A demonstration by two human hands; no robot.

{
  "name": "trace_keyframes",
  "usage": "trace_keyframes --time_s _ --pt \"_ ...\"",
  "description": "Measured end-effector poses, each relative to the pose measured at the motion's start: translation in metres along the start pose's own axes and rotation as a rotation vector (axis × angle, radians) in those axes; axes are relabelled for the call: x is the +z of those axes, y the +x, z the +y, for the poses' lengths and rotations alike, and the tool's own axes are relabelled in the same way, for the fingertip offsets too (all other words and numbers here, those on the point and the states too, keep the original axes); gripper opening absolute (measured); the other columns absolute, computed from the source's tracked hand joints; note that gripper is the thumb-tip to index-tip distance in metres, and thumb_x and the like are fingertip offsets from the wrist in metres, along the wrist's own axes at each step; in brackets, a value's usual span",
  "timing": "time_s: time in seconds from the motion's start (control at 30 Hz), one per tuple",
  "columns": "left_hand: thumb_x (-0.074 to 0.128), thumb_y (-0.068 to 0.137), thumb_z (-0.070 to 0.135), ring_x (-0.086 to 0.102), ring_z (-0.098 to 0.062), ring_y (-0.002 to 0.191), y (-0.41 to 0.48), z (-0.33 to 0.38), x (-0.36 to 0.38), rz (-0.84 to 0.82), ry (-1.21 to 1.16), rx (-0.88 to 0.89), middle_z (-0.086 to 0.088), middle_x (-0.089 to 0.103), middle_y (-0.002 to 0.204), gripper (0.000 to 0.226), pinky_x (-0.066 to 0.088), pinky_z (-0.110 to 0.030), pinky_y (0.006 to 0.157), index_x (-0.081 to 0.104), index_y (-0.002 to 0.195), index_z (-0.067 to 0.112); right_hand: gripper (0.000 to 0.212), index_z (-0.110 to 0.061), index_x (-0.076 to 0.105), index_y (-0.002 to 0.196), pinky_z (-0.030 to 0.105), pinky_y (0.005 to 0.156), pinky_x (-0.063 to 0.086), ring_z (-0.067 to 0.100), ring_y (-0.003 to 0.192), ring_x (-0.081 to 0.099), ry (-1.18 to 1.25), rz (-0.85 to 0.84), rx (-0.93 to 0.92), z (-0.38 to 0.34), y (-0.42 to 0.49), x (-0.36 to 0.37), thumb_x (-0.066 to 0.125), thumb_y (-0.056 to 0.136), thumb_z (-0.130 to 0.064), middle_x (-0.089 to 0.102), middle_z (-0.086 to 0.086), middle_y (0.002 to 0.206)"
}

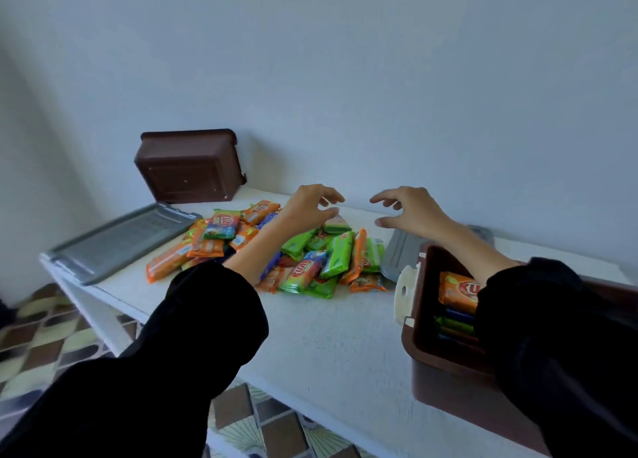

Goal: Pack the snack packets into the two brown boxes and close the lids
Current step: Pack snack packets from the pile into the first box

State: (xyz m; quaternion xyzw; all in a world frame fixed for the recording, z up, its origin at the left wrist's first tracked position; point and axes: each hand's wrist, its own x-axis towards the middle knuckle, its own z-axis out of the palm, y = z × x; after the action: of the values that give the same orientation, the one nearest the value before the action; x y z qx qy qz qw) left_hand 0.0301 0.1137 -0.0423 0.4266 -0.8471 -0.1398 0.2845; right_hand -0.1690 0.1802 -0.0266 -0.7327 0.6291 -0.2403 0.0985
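Head view, looking down on a white table [328,340]. Loose snack packets [310,267], orange, green and blue, lie heaped at the table's middle. The left hand [309,207] hangs over the far edge of the heap, fingers loosely curved, grasping nothing; a green packet [336,224] lies just beneath its fingertips. The right hand [412,214] hangs to the right of it, fingers spread and released, above a grey lid [400,255] that lies flat beside the heap. At near right stands an open brown box [445,378] with a white latch [404,293] on its left wall; several stacked packets [457,290] are inside it, partly hidden by the right black sleeve [538,319]. A second brown box [190,169] lies tipped on its side at far left against the wall. A second grey lid [117,241] rests flat at the table's left end, near that box.
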Motion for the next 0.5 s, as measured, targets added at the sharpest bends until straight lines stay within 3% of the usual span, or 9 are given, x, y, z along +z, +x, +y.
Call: trace_keyframes --time_s 0.13,0.23,0.4,0.5 --pt "0.061 0.084 0.014 0.057 -0.025 0.111 -0.017 -0.053 -0.016 -0.001 0.139 -0.174 -0.012 0.063 0.118 0.034 0.043 -0.031 0.092 0.062 0.118 0.011 0.048 -0.021 0.057 0.125 0.036 0.089 0.044 0.026 0.111 0.054 -0.007 -0.068 -0.021 -0.02 0.036 0.04 0.071 0.08 -0.024 0.058 0.014 0.121" --pt "0.064 0.083 0.022 0.039 -0.03 0.129 -0.028 -0.091 -0.016 -0.04 0.219 -0.306 -0.014 0.046 0.137 0.049 0.034 -0.038 0.104 0.052 0.13 0.015 0.06 -0.022 0.053 0.13 0.034 0.09 0.041 0.029 0.117 0.05 -0.069 -0.165 -0.032 -0.023 0.058 0.068 0.074 0.075 -0.032 0.054 0.016 0.127" --pt "0.065 0.078 0.052 0.018 -0.031 0.14 -0.044 -0.129 -0.008 -0.331 0.293 -0.48 -0.012 0.018 0.152 0.088 0.024 -0.046 0.114 0.023 0.147 0.016 0.094 -0.027 0.029 0.144 0.039 0.114 0.021 0.029 0.14 0.022 -0.266 -0.512 -0.071 -0.009 0.078 0.103 0.076 0.067 -0.051 0.024 0.008 0.153" --pt "0.061 0.077 0.059 -0.002 -0.028 0.145 -0.055 -0.133 -0.001 -0.35 0.298 -0.46 -0.007 0.001 0.157 0.092 0.012 -0.054 0.116 0.015 0.148 0.022 0.099 -0.03 0.022 0.146 0.043 0.116 0.016 0.029 0.141 0.017 -0.317 -0.584 -0.094 -0.005 0.08 0.11 0.074 0.066 -0.055 0.02 0.006 0.154"
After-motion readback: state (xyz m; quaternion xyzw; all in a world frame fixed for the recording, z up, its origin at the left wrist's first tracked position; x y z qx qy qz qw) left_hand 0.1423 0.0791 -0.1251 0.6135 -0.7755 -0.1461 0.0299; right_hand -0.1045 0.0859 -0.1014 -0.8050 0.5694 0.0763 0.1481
